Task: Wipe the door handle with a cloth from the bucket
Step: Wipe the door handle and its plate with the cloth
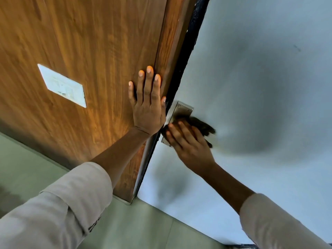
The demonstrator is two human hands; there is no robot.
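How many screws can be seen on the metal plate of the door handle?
3. Two sit at the plate's upper end, one near the top corner and one at the right corner. One sits at the lower end. The right hand and dark cloth may hide others.

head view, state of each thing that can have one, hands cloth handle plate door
left hand: flat on the wooden panel, empty
right hand: pressing cloth on plate
cloth: dark, bunched, blurred
metal handle plate: partly covered
grey door: edge beside the panel
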